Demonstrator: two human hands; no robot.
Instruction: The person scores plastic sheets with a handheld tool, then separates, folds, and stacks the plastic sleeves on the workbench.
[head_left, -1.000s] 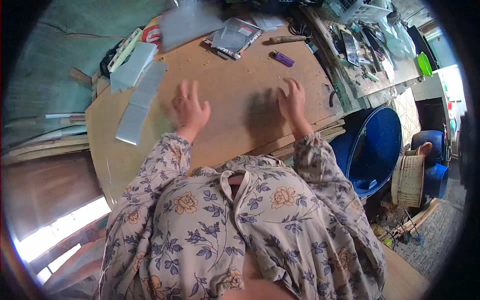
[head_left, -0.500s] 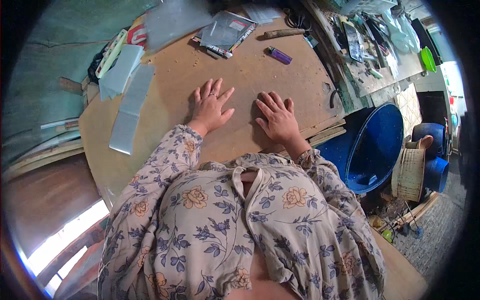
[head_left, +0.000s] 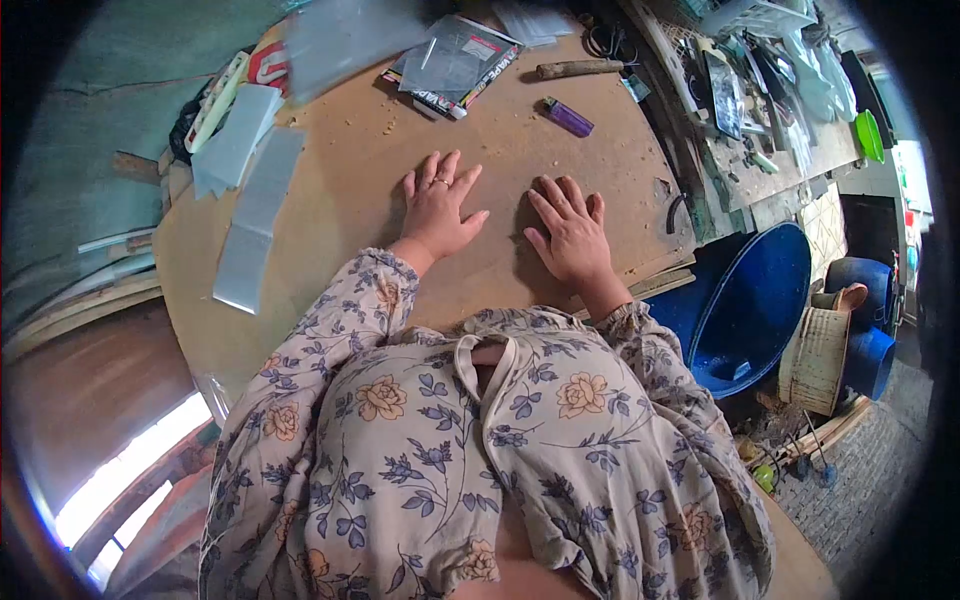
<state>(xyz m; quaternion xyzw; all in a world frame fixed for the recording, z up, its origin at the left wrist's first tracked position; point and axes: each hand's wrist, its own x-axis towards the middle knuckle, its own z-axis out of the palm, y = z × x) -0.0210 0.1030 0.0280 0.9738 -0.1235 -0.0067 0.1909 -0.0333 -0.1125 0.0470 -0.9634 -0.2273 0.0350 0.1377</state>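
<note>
My left hand [head_left: 440, 212] rests palm down on the brown tabletop [head_left: 350, 195], fingers spread, a ring on one finger. To its right my right hand [head_left: 572, 235] lies flat on the same surface, its fingers apart. Neither hand holds anything. Beyond my right hand lies a purple lighter [head_left: 568, 117], with a short wooden stick [head_left: 580, 68] behind it. Past my left hand, at the back, clear plastic pieces [head_left: 448, 65] lie on a dark printed VAPE packet [head_left: 490, 78]. A long strip of clear plastic [head_left: 258, 220] lies to the left.
A stack of pale sheets [head_left: 235, 140] sits at the left edge, and a big clear plastic sheet [head_left: 350, 45] at the back. Right of the table stand a large blue tub [head_left: 750, 300] and a woven basket [head_left: 814, 358]. A cluttered side surface [head_left: 785, 165] holds tools and a phone-like object.
Both hands have shifted slightly to the right in view and still lie flat. The camera view has turned a little. No object has been taken up or moved.
</note>
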